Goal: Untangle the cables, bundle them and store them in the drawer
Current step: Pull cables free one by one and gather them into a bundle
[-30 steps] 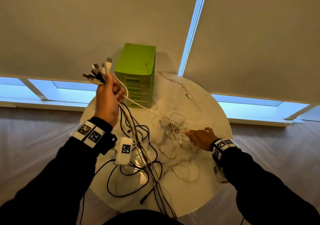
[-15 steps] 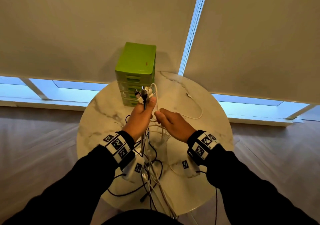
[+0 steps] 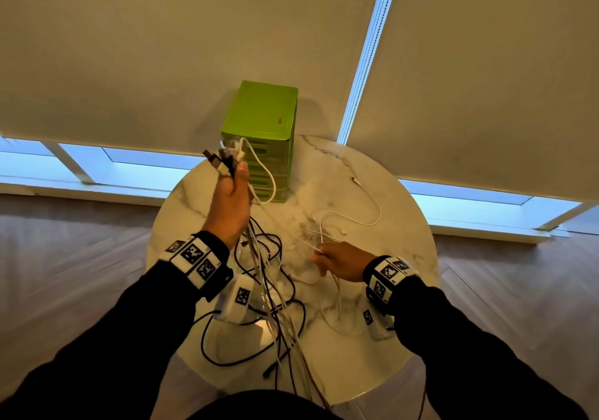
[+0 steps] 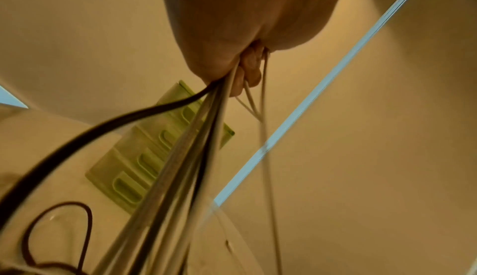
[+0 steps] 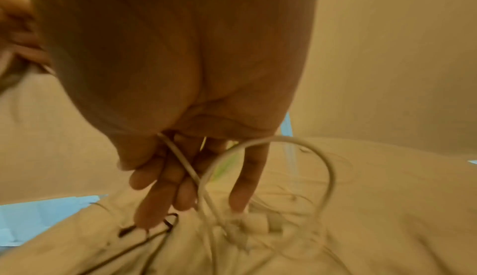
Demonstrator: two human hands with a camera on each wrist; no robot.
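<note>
My left hand (image 3: 230,197) is raised in front of the green drawer unit (image 3: 262,118) and grips a bunch of cable ends; their plugs (image 3: 227,160) stick up above the fist. The held black and white cables (image 4: 180,157) hang from the fist (image 4: 232,34) down to the table. My right hand (image 3: 338,262) lies low over a tangle of white cables (image 3: 324,235) on the round marble table (image 3: 372,355). Its fingers (image 5: 154,187) point straight down, and a white cable (image 5: 331,177) loops across them. All drawers look closed.
One loose white cable (image 3: 372,215) curves toward the table's far right. Black cable loops (image 3: 207,348) spill over the near left edge, and several strands hang off the front edge. Window blinds (image 3: 162,47) stand behind the table, with floor all around.
My right hand has left the left hand and dropped back right to the white tangle on the table. The left hand has lifted up and left with the bunch.
</note>
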